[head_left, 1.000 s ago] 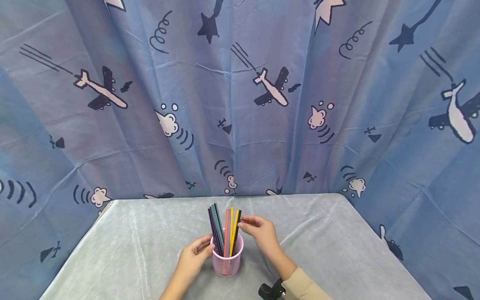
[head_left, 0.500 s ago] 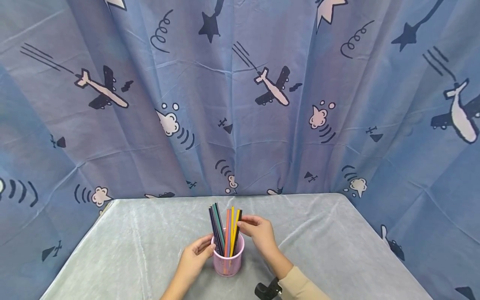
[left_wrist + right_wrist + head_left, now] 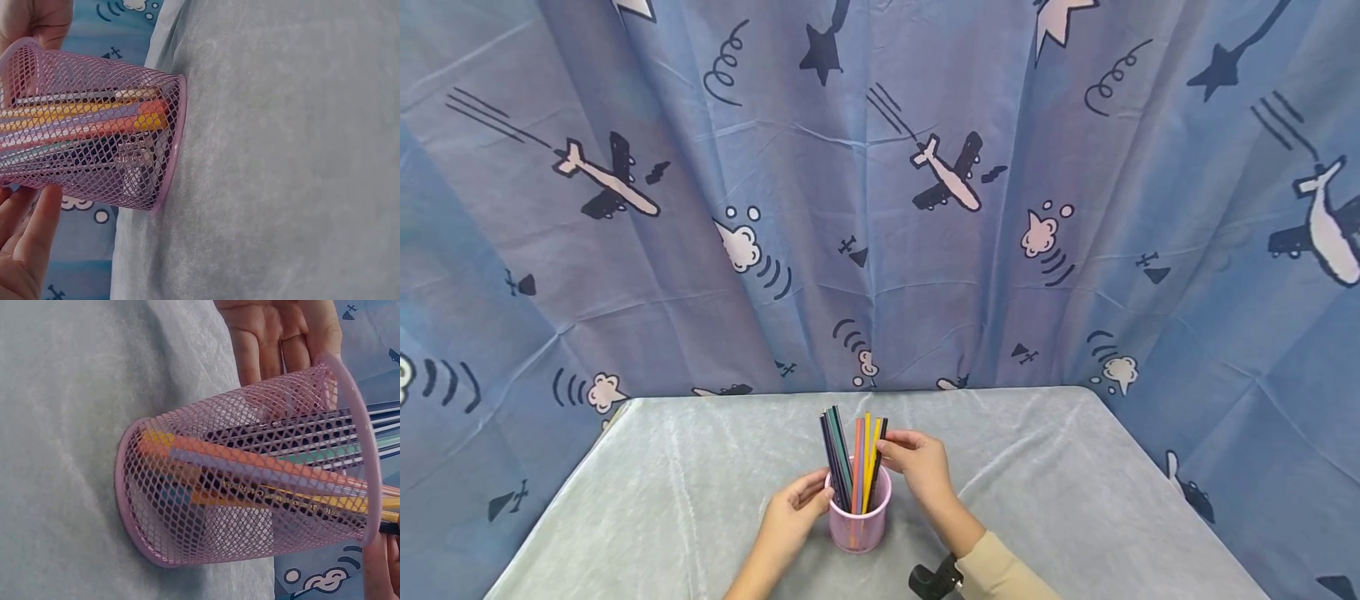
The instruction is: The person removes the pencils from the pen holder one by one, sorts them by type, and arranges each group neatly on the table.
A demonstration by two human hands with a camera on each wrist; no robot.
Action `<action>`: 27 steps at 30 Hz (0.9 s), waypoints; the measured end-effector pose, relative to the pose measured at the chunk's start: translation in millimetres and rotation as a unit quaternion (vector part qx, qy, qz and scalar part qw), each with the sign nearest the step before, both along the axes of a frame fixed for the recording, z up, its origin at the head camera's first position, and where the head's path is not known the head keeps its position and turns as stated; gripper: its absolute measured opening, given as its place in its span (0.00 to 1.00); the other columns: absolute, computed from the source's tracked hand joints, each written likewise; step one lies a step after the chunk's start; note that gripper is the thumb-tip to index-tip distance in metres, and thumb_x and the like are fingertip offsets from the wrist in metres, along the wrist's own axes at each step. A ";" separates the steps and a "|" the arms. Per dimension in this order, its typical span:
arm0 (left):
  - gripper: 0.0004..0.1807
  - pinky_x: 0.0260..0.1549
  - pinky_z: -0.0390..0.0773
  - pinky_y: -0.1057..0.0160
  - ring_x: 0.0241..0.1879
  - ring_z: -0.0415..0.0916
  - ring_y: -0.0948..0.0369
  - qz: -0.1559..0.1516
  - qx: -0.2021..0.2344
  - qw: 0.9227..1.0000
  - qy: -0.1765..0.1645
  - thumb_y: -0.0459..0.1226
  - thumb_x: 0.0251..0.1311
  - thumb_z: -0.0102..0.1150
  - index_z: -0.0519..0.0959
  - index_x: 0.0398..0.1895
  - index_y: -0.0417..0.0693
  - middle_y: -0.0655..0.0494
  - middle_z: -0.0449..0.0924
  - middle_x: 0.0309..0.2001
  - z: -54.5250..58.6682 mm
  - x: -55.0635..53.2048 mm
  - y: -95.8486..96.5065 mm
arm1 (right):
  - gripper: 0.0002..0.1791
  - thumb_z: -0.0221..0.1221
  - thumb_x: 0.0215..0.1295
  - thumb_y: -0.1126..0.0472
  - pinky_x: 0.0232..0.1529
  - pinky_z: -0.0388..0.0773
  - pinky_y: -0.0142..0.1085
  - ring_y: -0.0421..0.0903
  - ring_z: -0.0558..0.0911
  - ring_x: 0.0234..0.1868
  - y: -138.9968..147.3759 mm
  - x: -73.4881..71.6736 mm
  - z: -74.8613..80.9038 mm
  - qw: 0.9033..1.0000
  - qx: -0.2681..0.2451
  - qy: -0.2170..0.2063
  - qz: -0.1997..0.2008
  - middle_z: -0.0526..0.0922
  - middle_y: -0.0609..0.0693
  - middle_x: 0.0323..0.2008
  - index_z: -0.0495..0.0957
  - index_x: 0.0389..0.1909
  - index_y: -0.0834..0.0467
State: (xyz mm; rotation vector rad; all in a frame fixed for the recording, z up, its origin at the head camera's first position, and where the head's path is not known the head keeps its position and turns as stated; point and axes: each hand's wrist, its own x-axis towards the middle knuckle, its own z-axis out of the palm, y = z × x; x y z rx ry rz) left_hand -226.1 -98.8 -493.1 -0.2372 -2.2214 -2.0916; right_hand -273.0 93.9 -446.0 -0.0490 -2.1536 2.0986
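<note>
One round pink wire-mesh cup (image 3: 857, 534) stands upright on the pale-grey cloth-covered worktop (image 3: 700, 475), approx. midway betw. its L & R edges, well apart from the far edge, w/ several slim coloured pencils (image 3: 857, 467) inside. L hand (image 3: 787, 510): thumb & fingers curved abt. the cup's left wall, nr. rim. R hand (image 3: 922, 468): thumb & fingers pinching a slim black pencil (image 3: 876, 475) nr. its upper end. Cup prob. light, stiff, tippy; best steadied by the wall. Pencils prob. light, rigid, a bit slippery; best taken by upper shaft.
</note>
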 end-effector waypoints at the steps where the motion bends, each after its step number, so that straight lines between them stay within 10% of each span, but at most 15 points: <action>1: 0.24 0.46 0.83 0.74 0.53 0.83 0.50 0.003 -0.001 1.000 -0.001 0.34 0.66 0.60 0.73 0.59 0.24 0.28 0.78 0.56 -0.1 0.3 -0.1 | 0.16 0.66 0.59 0.70 0.37 0.88 0.36 0.41 0.86 0.32 0.1 -0.2 0.4 1.000 0.000 0.000 -0.001 0.87 0.64 0.36 0.80 0.45 0.78; 27: 0.24 0.46 0.82 0.74 0.53 0.82 0.49 0.000 0.016 1.000 -0.002 0.33 0.66 0.60 0.72 0.60 0.23 0.27 0.77 0.57 0.6 1.0 1.3 | 0.14 0.64 0.60 0.72 0.38 0.88 0.34 0.38 0.85 0.33 9.4 -1.7 18.8 0.999 -0.039 0.008 -0.028 0.87 0.54 0.33 0.79 0.44 0.78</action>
